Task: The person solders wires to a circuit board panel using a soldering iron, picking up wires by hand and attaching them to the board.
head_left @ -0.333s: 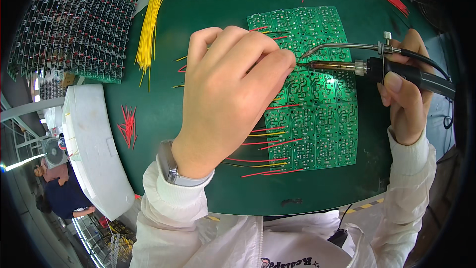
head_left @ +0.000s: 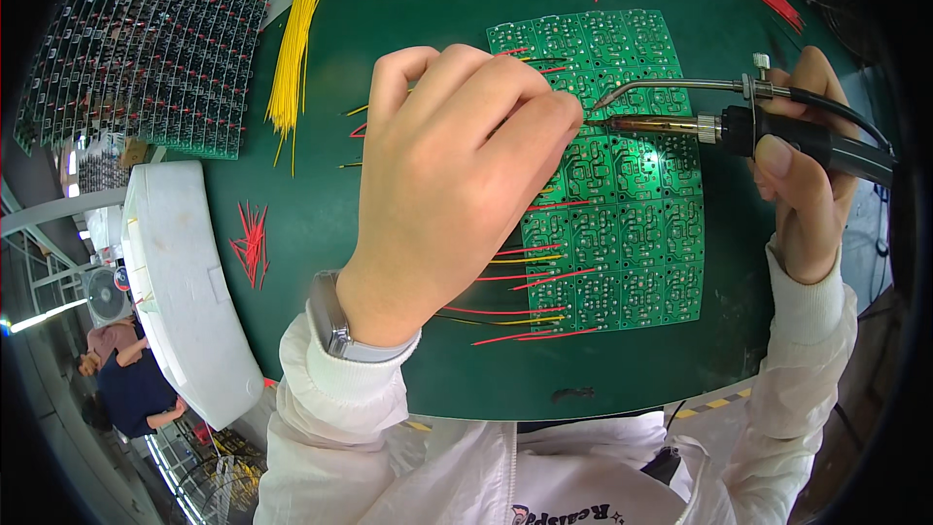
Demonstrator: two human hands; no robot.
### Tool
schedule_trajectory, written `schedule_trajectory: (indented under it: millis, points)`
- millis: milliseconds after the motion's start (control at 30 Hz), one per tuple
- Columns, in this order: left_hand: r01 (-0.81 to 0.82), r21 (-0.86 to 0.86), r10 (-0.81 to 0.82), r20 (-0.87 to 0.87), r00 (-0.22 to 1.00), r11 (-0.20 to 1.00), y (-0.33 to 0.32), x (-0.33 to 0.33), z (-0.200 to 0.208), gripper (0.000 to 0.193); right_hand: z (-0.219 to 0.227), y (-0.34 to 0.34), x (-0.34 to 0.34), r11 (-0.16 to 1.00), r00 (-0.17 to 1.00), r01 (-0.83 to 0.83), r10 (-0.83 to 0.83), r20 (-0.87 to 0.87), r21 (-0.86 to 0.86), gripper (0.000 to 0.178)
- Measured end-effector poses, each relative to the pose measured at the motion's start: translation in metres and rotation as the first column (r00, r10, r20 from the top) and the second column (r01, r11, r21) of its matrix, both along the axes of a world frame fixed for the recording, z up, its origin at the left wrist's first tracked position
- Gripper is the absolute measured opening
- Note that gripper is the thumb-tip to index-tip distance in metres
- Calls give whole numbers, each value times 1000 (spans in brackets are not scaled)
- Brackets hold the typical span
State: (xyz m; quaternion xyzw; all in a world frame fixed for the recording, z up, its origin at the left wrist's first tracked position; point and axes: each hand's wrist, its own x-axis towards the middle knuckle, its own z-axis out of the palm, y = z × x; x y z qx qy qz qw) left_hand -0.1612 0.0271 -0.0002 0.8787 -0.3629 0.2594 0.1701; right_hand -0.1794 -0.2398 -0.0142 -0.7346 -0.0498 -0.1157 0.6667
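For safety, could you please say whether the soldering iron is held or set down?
Held: the right hand grips the soldering iron by its handle.

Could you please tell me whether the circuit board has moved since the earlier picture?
No, not visibly: the circuit board sits the same against the dark mark on the table; the whole view only shifts slightly.

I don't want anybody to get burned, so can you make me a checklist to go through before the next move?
1. Black-handled metal soldering iron held by the bare right hand: ok.
2. Bare left hand well clear of the iron's thin tip: not ok, its fingertips are right beside it.
3. Iron cool: cannot tell, heat doesn't show.
4. Green rectangular circuit-board panel lying on the dark green table: ok.
5. Bundle of long yellow wires away from the iron: ok.
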Motion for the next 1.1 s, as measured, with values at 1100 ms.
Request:
schedule_trajectory:
  millis: [1100]
  points:
    - [-3,-61,-10,-217,976,998,8,1,25,14,9,5,4,975,1000,23,-20,-18,222,23]
